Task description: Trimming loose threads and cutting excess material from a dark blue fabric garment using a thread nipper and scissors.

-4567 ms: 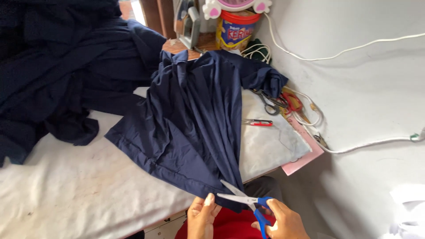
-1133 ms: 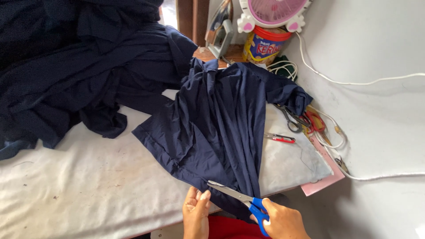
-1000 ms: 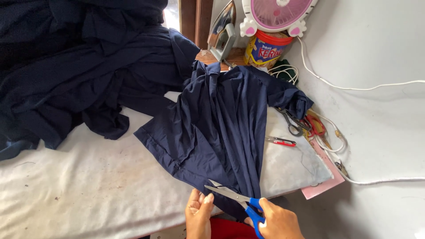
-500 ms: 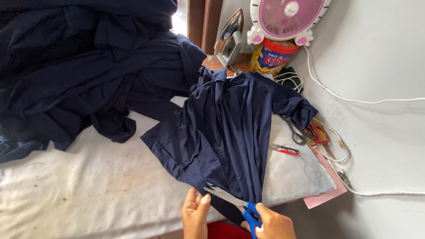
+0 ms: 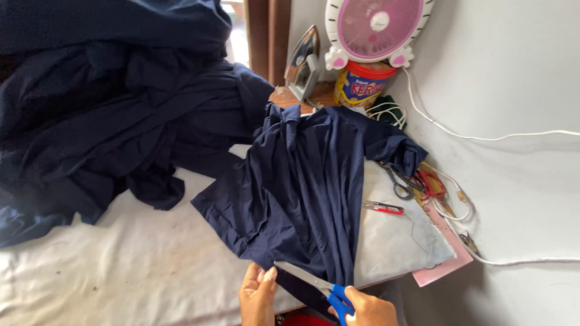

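Note:
A navy blue garment [image 5: 308, 193] lies spread on the white padded table [image 5: 109, 278], its hem at the near edge. My left hand [image 5: 257, 296] rests flat on that hem, fingers together, pinning the cloth. My right hand [image 5: 368, 309] grips blue-handled scissors [image 5: 314, 284], whose silver blades point left across the hem, just beside my left fingertips. Whether the blades bite into the fabric is not visible.
A large heap of dark navy cloth [image 5: 103, 115] fills the left and back. At the back stand an iron [image 5: 305, 60], a tin [image 5: 361, 84] and a pink fan [image 5: 374, 27]. Small red snips [image 5: 385, 208], more scissors [image 5: 417, 184] and white cables [image 5: 483, 136] lie on the right.
The camera has tilted up and moved closer, so the fan and iron show more fully. Both hands stay at the hem with the scissors, shifted slightly left along it.

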